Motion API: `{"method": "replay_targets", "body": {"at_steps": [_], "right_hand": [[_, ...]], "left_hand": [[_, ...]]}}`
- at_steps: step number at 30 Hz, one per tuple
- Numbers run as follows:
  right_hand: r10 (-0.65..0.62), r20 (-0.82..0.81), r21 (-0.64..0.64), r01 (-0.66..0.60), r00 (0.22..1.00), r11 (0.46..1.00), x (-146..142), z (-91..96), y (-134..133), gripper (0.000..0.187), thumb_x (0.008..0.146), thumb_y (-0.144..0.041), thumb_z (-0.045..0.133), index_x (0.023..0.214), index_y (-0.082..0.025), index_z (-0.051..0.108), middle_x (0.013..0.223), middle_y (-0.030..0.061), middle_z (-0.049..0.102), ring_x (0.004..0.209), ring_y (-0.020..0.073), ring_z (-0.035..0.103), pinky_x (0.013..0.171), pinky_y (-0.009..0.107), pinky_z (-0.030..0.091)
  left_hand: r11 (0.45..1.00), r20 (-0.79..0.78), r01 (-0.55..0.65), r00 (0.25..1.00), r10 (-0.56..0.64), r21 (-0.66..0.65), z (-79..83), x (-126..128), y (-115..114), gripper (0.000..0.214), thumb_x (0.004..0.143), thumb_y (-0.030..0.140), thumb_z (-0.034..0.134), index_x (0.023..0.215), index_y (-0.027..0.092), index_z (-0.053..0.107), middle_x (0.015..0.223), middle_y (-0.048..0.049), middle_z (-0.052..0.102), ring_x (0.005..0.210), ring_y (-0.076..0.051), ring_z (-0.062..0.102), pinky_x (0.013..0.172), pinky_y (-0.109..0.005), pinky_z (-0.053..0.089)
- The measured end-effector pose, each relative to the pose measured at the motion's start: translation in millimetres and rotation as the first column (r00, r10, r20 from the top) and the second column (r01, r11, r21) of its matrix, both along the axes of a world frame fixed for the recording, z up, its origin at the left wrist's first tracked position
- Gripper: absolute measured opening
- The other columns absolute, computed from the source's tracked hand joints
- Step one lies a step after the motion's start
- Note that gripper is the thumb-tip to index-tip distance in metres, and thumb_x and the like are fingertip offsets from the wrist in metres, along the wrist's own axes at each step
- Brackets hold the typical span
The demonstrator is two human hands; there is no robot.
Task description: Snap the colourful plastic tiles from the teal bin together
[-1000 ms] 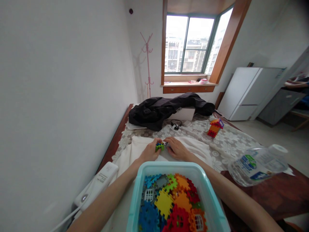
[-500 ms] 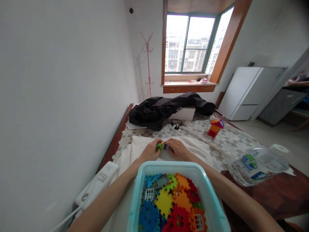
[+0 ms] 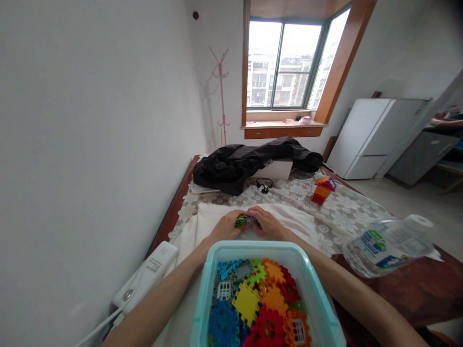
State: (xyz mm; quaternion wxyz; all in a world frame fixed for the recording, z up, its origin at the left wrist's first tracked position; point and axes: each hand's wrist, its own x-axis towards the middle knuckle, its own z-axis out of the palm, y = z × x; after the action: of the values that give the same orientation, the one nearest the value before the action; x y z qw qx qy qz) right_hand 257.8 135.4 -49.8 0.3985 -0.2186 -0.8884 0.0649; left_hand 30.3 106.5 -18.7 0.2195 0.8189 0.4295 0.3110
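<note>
Over the white cloth (image 3: pixel 210 217), my left hand (image 3: pixel 230 225) is closed around a green toothed building tile (image 3: pixel 239 221). My right hand (image 3: pixel 266 224) grips a dark purple-grey tile (image 3: pixel 253 220) right beside it. The two tiles meet edge to edge between my fingers; whether they are locked together cannot be made out. My fingers hide much of both. Between my forearms stands a light blue bin (image 3: pixel 198 308) holding several toothed tiles, among them a yellow tile (image 3: pixel 247 302), a red tile (image 3: pixel 268 327) and a blue tile (image 3: pixel 223 324).
A small orange and red tile house (image 3: pixel 321 190) stands on the patterned tablecloth. To the right is a large clear bottle (image 3: pixel 387 246). A white power strip (image 3: pixel 146 274) lies by the left wall. Farther back are a black earphone set (image 3: pixel 265 187) and a dark jacket (image 3: pixel 231 168).
My hands have drawn closer together. The green tile and the dark tile, apart by a small gap before, now touch or nearly touch. The bin and its contents stay put.
</note>
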Motion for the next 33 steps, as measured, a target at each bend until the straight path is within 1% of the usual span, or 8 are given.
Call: {"method": "replay_targets", "body": {"at_steps": [5, 8, 11, 16, 21, 24, 28, 33], "right_hand": [[0.111, -0.077, 0.005, -0.111, 0.991, 0.994, 0.2, 5.3, -4.8, 0.060, 0.090, -0.005, 0.054, 0.145, -0.027, 0.050, 0.128, 0.0128, 0.064, 0.119, 0.0276, 0.063, 0.103, 0.046, 0.059], [0.080, -0.161, -0.019, -0.085, 0.984, 0.996, 2.4, 7.5, -3.6, 0.063, 0.081, -0.002, 0.052, 0.139, -0.026, 0.051, 0.126, 0.0127, 0.062, 0.121, 0.0291, 0.061, 0.106, 0.049, 0.056], [0.009, -0.139, -0.093, -0.022, 0.990, 0.995, 3.7, 5.9, 1.0, 0.053, 0.080, -0.003, 0.052, 0.129, -0.025, 0.054, 0.118, 0.0114, 0.063, 0.110, 0.0285, 0.062, 0.098, 0.046, 0.057], [0.026, -0.023, -0.196, -0.030, 0.999, 0.980, 1.7, 3.1, 5.3, 0.022, 0.095, -0.012, 0.050, 0.112, -0.024, 0.056, 0.103, 0.0082, 0.066, 0.094, 0.0248, 0.063, 0.086, 0.040, 0.054], [0.050, -0.011, -0.289, -0.051, 0.999, 0.956, 1.0, 6.3, 0.6, 0.017, 0.099, -0.021, 0.051, 0.114, -0.023, 0.055, 0.107, 0.0087, 0.067, 0.095, 0.0243, 0.064, 0.088, 0.040, 0.054], [-0.010, -0.022, -0.305, 0.002, 1.000, 0.952, 1.9, 6.6, -0.6, 0.024, 0.094, -0.025, 0.058, 0.118, -0.023, 0.056, 0.111, 0.0096, 0.066, 0.100, 0.0258, 0.064, 0.091, 0.041, 0.053], [-0.097, -0.052, -0.335, 0.074, 0.994, 0.939, 1.0, 0.8, 5.4, 0.041, 0.079, -0.018, 0.060, 0.120, -0.023, 0.057, 0.111, 0.0086, 0.068, 0.100, 0.0262, 0.064, 0.092, 0.041, 0.052], [-0.231, -0.199, -0.471, 0.114, 0.952, 0.875, -1.5, -8.1, 20.8, 0.028, 0.074, -0.016, 0.056, 0.099, -0.022, 0.067, 0.092, 0.0041, 0.071, 0.086, 0.0238, 0.064, 0.083, 0.037, 0.049]], "left_hand": [[1.000, -0.062, 0.011, 0.998, -0.010, 0.022, -4.5, -1.4, 2.1, 0.028, 0.095, 0.020, 0.066, 0.121, 0.018, 0.074, 0.120, -0.0132, 0.079, 0.112, -0.031, 0.073, 0.102, -0.044, 0.057], [0.999, -0.089, 0.018, 0.996, -0.015, 0.035, -6.0, -2.1, 3.2, 0.023, 0.095, 0.019, 0.065, 0.117, 0.019, 0.075, 0.117, -0.0118, 0.079, 0.111, -0.030, 0.073, 0.102, -0.043, 0.057], [0.999, -0.102, 0.023, 0.995, -0.019, 0.041, -5.5, -2.5, 3.4, 0.023, 0.094, 0.018, 0.067, 0.116, 0.018, 0.075, 0.117, -0.0118, 0.079, 0.112, -0.030, 0.073, 0.103, -0.042, 0.056], [0.999, -0.103, 0.028, 0.994, -0.024, 0.038, -2.6, -2.3, 2.2, 0.024, 0.096, 0.025, 0.071, 0.119, 0.018, 0.074, 0.119, -0.0116, 0.080, 0.111, -0.030, 0.073, 0.103, -0.041, 0.056], [1.000, -0.077, -0.002, 0.997, 0.004, 0.031, -2.6, -1.7, 1.2, 0.018, 0.095, 0.023, 0.070, 0.113, 0.020, 0.075, 0.113, -0.0096, 0.080, 0.107, -0.028, 0.074, 0.099, -0.039, 0.056], [0.999, -0.052, -0.041, 0.998, 0.042, 0.025, -3.4, -3.3, 1.8, 0.018, 0.095, 0.023, 0.070, 0.112, 0.020, 0.075, 0.112, -0.0085, 0.080, 0.106, -0.027, 0.074, 0.096, -0.037, 0.056], [0.993, -0.033, -0.112, 0.993, 0.113, 0.025, -3.7, -6.8, 3.9, 0.017, 0.097, 0.024, 0.068, 0.113, 0.021, 0.073, 0.112, -0.0088, 0.078, 0.106, -0.028, 0.073, 0.095, -0.037, 0.055], [0.986, -0.044, -0.162, 0.986, 0.163, 0.022, -3.8, -7.7, 5.3, 0.014, 0.098, 0.028, 0.069, 0.110, 0.022, 0.072, 0.108, -0.0072, 0.078, 0.101, -0.027, 0.072, 0.092, -0.036, 0.053]]}}
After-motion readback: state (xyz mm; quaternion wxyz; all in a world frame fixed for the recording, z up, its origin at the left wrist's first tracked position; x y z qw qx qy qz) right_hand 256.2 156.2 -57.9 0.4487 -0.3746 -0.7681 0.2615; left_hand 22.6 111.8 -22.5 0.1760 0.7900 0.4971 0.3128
